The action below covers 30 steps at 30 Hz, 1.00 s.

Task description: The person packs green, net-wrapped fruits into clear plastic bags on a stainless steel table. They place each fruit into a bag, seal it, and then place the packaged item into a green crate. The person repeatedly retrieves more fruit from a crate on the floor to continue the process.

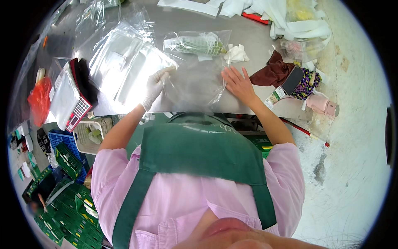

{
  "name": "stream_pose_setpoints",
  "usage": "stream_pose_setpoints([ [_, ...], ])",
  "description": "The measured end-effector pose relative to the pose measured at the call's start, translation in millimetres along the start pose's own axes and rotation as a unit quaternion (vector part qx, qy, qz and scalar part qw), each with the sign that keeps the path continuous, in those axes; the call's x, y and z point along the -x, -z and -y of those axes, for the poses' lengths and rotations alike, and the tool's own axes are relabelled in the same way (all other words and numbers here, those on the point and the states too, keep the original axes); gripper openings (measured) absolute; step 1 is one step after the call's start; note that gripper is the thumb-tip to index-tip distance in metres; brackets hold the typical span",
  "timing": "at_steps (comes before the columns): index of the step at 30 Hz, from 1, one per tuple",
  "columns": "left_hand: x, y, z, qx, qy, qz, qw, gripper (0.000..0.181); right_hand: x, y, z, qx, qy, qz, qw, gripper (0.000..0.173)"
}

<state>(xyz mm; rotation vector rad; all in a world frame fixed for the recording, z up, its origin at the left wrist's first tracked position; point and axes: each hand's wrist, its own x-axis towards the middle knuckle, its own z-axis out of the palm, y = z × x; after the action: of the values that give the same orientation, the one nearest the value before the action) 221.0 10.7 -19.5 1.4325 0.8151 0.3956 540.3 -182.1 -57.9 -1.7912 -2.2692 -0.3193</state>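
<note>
In the head view a clear plastic bag [196, 82] lies flat on the metal table in front of me. My left hand [157, 85], in a thin white glove, pinches the bag's left edge between thumb and fingers. At the bag's right edge my bare right hand [238, 82] rests palm down, fingers somewhat spread, gripping nothing. Just beyond, green produce in a white foam net [196, 44] lies inside another clear bag. A crumpled white tissue [236, 53] is beside it. Stacked clear bags [124, 63] spread out to the left of my gloved hand.
On the left are a red calculator [79, 112] and a red plastic bag [40, 99]. A brown cloth [273, 71], a phone [293, 80] and a pink bottle [321, 105] are at the right. White foam strips [248, 7] lie at the back. Below stand a cream crate [84, 137] and green crates [71, 211].
</note>
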Motion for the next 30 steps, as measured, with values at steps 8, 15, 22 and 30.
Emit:
stream_pose_setpoints([
  [8,-2.8,-6.0,-45.0,0.011,-0.043,0.006,0.999,0.045,-18.0,-13.5,-1.5,0.045,-0.018,-0.062,0.997,0.069],
  [15,-0.4,-6.0,-46.1,0.044,-0.065,-0.014,0.997,0.036,-24.5,4.1,20.8,-0.154,-0.039,-0.087,0.983,0.031],
  [22,-11.3,6.7,-14.1,-0.088,-0.068,-0.055,0.992,0.03,-10.3,4.6,25.3,-0.165,-0.302,-0.077,0.936,0.049],
  [30,-6.6,-3.5,-28.8,0.043,-0.017,-0.052,0.998,0.038,-18.1,-3.7,25.5,-0.004,-0.06,-0.038,0.997,0.072],
])
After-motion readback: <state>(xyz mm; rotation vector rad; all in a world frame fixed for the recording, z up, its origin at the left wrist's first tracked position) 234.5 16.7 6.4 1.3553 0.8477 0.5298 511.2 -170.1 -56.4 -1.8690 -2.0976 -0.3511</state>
